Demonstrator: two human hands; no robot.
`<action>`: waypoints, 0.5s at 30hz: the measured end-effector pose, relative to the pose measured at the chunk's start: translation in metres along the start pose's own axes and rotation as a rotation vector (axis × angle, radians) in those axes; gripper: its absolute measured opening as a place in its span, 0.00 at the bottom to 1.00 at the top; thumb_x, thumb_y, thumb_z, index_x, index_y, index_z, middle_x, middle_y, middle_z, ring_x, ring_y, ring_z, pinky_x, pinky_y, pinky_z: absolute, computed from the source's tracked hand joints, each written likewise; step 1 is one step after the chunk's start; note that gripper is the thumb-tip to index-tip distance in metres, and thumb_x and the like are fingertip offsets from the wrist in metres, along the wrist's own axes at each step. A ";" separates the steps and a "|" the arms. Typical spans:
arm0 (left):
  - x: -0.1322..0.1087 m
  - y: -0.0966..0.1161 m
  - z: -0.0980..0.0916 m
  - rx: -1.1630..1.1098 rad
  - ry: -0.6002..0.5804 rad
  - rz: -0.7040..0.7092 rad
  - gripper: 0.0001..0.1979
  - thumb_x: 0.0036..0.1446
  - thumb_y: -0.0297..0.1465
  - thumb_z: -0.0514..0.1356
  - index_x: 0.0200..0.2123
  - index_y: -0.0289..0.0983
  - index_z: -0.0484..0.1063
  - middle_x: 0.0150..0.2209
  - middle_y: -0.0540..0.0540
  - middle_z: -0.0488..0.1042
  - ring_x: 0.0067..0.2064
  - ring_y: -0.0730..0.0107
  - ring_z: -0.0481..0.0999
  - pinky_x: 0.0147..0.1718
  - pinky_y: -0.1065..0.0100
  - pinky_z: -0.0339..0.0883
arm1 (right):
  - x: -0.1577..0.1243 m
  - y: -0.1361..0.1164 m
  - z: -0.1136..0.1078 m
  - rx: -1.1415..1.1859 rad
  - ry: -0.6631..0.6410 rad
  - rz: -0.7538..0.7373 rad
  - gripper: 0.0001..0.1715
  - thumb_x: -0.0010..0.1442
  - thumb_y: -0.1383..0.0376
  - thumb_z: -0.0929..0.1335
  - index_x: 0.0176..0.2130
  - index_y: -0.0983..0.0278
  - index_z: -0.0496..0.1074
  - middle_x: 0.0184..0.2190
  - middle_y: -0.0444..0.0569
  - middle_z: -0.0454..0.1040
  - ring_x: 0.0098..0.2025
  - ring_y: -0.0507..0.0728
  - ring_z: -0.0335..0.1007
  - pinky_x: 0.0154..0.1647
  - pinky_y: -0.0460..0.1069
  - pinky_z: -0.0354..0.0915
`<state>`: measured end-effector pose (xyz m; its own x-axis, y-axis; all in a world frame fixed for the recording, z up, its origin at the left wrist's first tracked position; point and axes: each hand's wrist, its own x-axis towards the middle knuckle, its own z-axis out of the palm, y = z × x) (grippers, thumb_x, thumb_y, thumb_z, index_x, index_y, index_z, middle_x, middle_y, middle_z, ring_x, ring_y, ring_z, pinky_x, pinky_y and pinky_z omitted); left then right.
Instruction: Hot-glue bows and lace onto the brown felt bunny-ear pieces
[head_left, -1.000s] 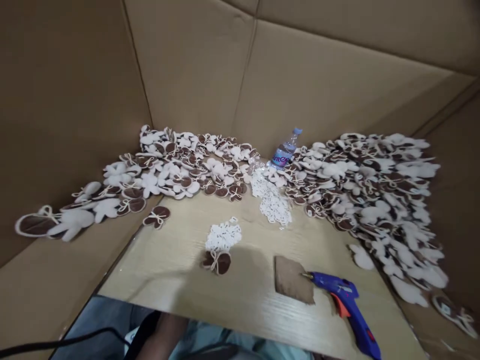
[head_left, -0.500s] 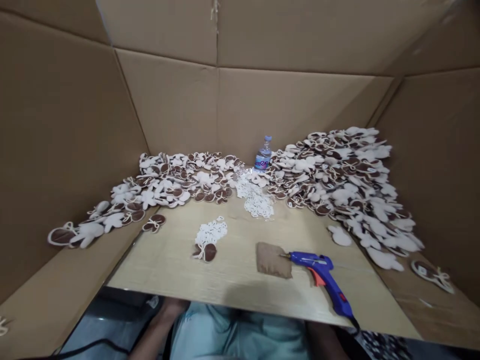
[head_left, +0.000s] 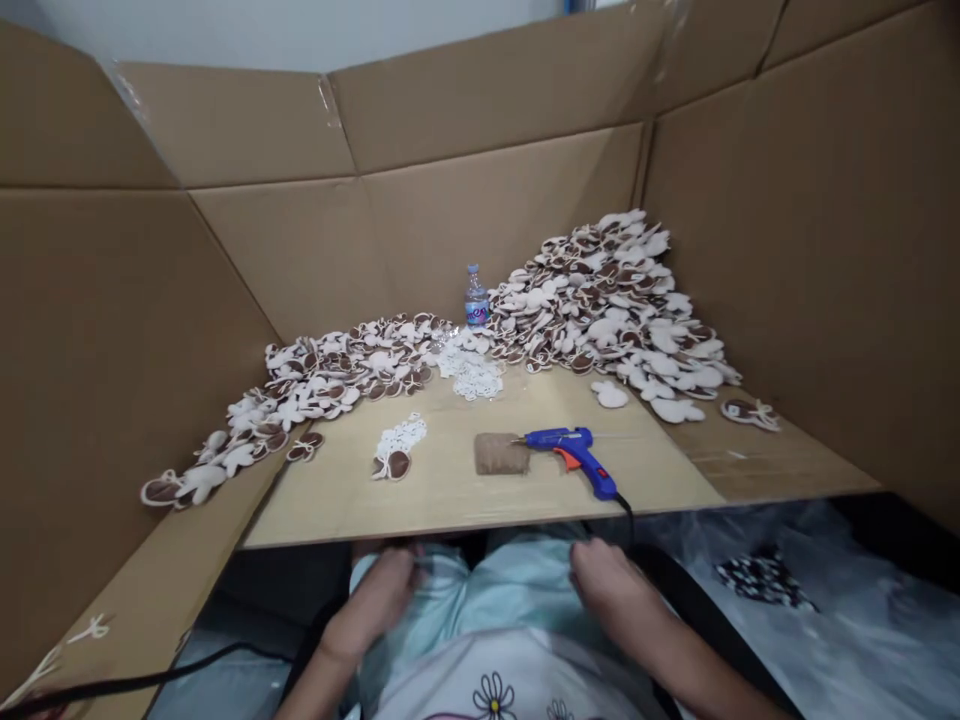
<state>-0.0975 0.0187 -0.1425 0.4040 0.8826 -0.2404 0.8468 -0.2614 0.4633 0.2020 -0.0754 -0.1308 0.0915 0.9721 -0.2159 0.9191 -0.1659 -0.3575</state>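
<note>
From the head view, I see the left hand [head_left: 396,578] blurred and the right hand [head_left: 598,572] with its fingers turned away, so I cannot tell whether either is closed or gripping the pale teal trousers [head_left: 517,585] beneath them. Both forearms are cut off below. The black cord [head_left: 628,512] drops out of sight past the near edge of the surface [head_left: 435,505]. On that surface, near the right hand, lies the blue glue gun [head_left: 576,440], orange-triggered, its nozzle over a brown pad [head_left: 496,457].
</note>
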 end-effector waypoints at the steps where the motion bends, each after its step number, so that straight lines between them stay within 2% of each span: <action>1: -0.008 0.013 -0.005 -0.006 -0.071 0.059 0.12 0.48 0.27 0.64 0.39 0.40 0.79 0.36 0.44 0.81 0.41 0.53 0.79 0.43 0.61 0.69 | -0.006 -0.008 -0.014 0.011 0.020 -0.032 0.11 0.60 0.72 0.65 0.33 0.66 0.78 0.32 0.58 0.80 0.37 0.63 0.78 0.34 0.50 0.64; 2: -0.016 0.026 -0.012 -0.020 -0.163 0.134 0.15 0.45 0.29 0.67 0.39 0.42 0.80 0.34 0.47 0.81 0.38 0.56 0.79 0.39 0.64 0.70 | -0.010 -0.014 -0.027 0.038 0.048 -0.075 0.11 0.63 0.67 0.65 0.34 0.63 0.77 0.30 0.54 0.80 0.35 0.61 0.78 0.33 0.49 0.63; 3: -0.024 0.040 -0.022 -0.040 -0.321 0.254 0.17 0.46 0.32 0.68 0.42 0.44 0.79 0.36 0.47 0.81 0.38 0.58 0.79 0.37 0.65 0.69 | -0.014 -0.019 -0.041 0.099 0.118 -0.117 0.13 0.66 0.63 0.63 0.36 0.62 0.76 0.29 0.51 0.79 0.33 0.60 0.77 0.32 0.48 0.63; 4: -0.030 0.053 -0.034 -0.084 -0.404 0.350 0.17 0.49 0.35 0.68 0.44 0.44 0.78 0.38 0.47 0.81 0.39 0.59 0.78 0.37 0.66 0.69 | -0.015 -0.023 -0.053 0.133 0.201 -0.130 0.15 0.67 0.61 0.61 0.38 0.63 0.75 0.29 0.50 0.79 0.33 0.58 0.77 0.33 0.48 0.63; 6: -0.037 0.073 -0.063 -0.222 -0.471 0.478 0.13 0.52 0.37 0.67 0.42 0.42 0.79 0.38 0.46 0.81 0.38 0.62 0.78 0.37 0.67 0.69 | -0.011 -0.024 -0.074 0.111 0.334 -0.070 0.16 0.67 0.61 0.60 0.43 0.66 0.73 0.35 0.54 0.78 0.38 0.60 0.77 0.38 0.49 0.65; 7: -0.038 0.079 -0.078 -0.278 -0.445 0.512 0.11 0.54 0.38 0.66 0.40 0.41 0.79 0.37 0.46 0.81 0.37 0.63 0.78 0.38 0.67 0.69 | -0.005 -0.023 -0.082 0.057 0.362 -0.001 0.17 0.66 0.61 0.62 0.46 0.69 0.72 0.40 0.59 0.78 0.42 0.62 0.76 0.42 0.51 0.65; 9: -0.031 0.081 -0.105 -0.384 -0.286 0.484 0.09 0.56 0.38 0.63 0.35 0.39 0.78 0.33 0.47 0.80 0.35 0.66 0.77 0.35 0.69 0.69 | 0.011 -0.017 -0.092 -0.066 0.344 0.139 0.23 0.63 0.61 0.65 0.49 0.77 0.71 0.47 0.70 0.74 0.50 0.70 0.73 0.48 0.55 0.63; 10: -0.024 0.078 -0.115 -0.414 -0.144 0.458 0.09 0.57 0.38 0.62 0.34 0.39 0.76 0.32 0.47 0.79 0.34 0.66 0.77 0.34 0.69 0.69 | 0.020 -0.014 -0.095 -0.096 0.322 0.179 0.24 0.62 0.61 0.66 0.49 0.79 0.72 0.47 0.74 0.73 0.50 0.73 0.72 0.47 0.57 0.63; 12: -0.006 0.066 -0.129 -0.387 0.209 0.344 0.11 0.59 0.39 0.59 0.33 0.38 0.74 0.33 0.47 0.78 0.35 0.64 0.77 0.36 0.67 0.68 | 0.036 -0.010 -0.097 -0.108 0.273 0.196 0.23 0.60 0.60 0.67 0.45 0.78 0.75 0.44 0.73 0.76 0.47 0.74 0.74 0.44 0.57 0.65; 14: 0.013 0.053 -0.133 -0.262 0.479 0.178 0.11 0.57 0.39 0.58 0.34 0.38 0.73 0.36 0.44 0.79 0.37 0.60 0.77 0.39 0.64 0.68 | 0.046 -0.009 -0.097 -0.094 0.240 0.173 0.18 0.59 0.61 0.67 0.41 0.74 0.77 0.40 0.69 0.79 0.43 0.71 0.77 0.40 0.55 0.66; 15: 0.021 0.046 -0.132 -0.227 0.558 0.117 0.11 0.55 0.38 0.59 0.35 0.36 0.73 0.38 0.41 0.78 0.40 0.56 0.76 0.42 0.61 0.67 | 0.049 -0.009 -0.096 -0.091 0.228 0.163 0.17 0.58 0.62 0.67 0.40 0.72 0.78 0.39 0.67 0.80 0.42 0.70 0.78 0.39 0.54 0.66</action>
<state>-0.0958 0.0765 -0.0132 0.1958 0.9407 0.2770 0.6883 -0.3331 0.6444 0.2348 -0.0105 -0.0510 0.3154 0.9476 -0.0504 0.9148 -0.3178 -0.2493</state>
